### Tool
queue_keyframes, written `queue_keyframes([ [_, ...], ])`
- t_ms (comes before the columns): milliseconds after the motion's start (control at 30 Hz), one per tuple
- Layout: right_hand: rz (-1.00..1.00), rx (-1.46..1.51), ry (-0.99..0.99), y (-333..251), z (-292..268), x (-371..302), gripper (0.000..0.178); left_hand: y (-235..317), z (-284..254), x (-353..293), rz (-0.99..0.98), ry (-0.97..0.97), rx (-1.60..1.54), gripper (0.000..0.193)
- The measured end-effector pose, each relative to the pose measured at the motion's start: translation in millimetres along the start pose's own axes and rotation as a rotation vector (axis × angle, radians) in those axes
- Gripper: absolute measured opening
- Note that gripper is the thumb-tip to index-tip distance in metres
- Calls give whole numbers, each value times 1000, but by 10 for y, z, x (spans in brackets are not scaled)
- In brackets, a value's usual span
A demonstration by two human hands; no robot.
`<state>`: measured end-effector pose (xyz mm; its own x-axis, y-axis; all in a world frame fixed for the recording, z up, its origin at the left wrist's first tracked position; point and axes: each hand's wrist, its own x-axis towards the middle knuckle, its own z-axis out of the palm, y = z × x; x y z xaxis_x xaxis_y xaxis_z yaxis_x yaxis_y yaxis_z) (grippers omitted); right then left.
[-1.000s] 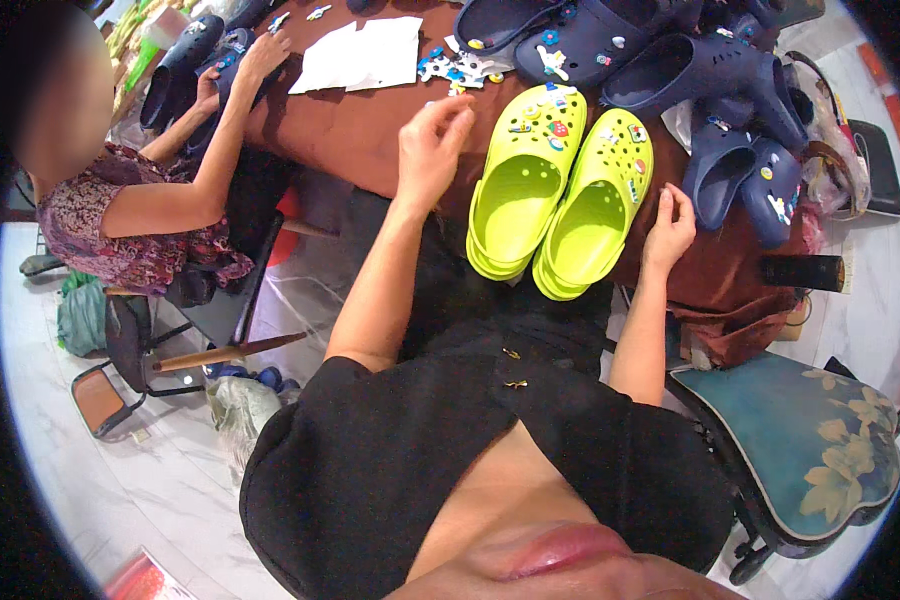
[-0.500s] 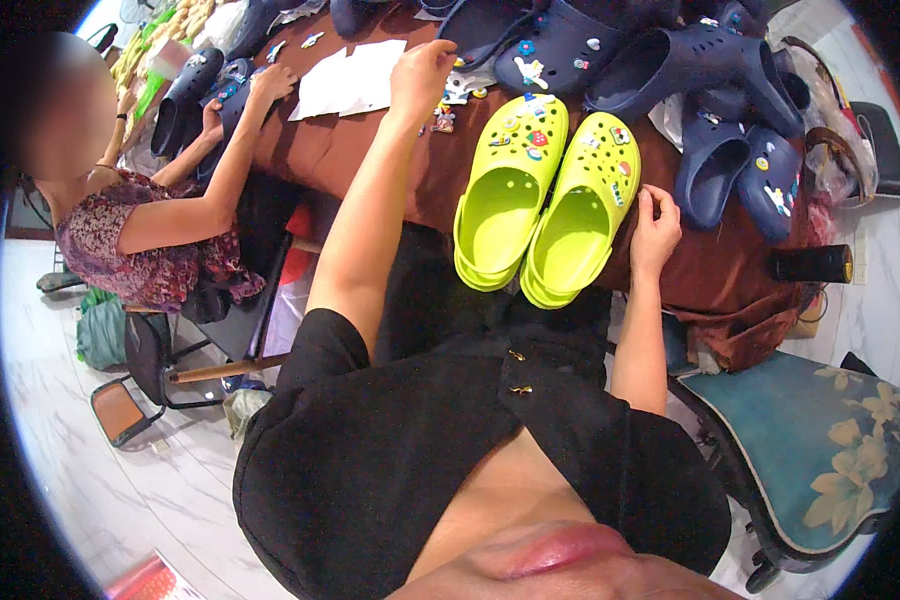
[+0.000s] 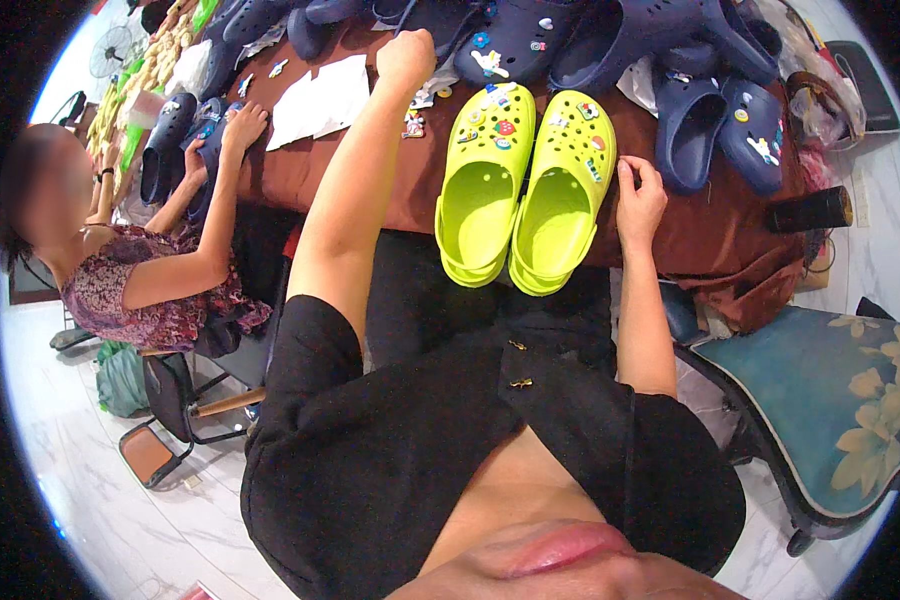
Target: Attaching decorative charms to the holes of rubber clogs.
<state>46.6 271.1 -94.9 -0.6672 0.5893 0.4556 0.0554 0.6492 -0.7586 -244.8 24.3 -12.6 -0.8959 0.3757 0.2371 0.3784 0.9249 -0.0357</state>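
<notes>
A pair of lime-green clogs, the left clog (image 3: pixel 482 190) and the right clog (image 3: pixel 562 190), rests at the table's near edge, toes away from me. Small colourful charms dot their tops. My left hand (image 3: pixel 406 64) reaches over the table beside the navy clogs, curled with its fingertips turned away; whatever it holds is hidden. Loose charms (image 3: pixel 413 125) lie just below it. Beside the right lime clog's outer edge, my right hand (image 3: pixel 641 203) has its fingers bent together; anything between them is too small to make out.
White paper sheets (image 3: pixel 322 98) lie left of my left hand. Navy clogs (image 3: pixel 515 45) crowd the back, with another navy pair (image 3: pixel 692 130) at right. A co-worker (image 3: pixel 150 240) handles navy clogs at left. A black cylinder (image 3: pixel 810 211) and a flowered teal chair (image 3: pixel 820 400) are at right.
The view has shifted, so the table and clogs sit a little further left and higher. My left hand has curled in more, hiding its fingertips. The right hand stays beside the lime clog.
</notes>
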Motion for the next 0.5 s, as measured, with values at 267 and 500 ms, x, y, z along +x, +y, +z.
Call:
queue_keyframes([
  [267, -35, 44, 3, 55, 12, -4, 16, 32, -163, -263, -86, 212, -216, 26],
  [500, 112, 348, 53, -171, -126, -55, 14, 479, -662, -1298, -133, -247, -1754, 23],
])
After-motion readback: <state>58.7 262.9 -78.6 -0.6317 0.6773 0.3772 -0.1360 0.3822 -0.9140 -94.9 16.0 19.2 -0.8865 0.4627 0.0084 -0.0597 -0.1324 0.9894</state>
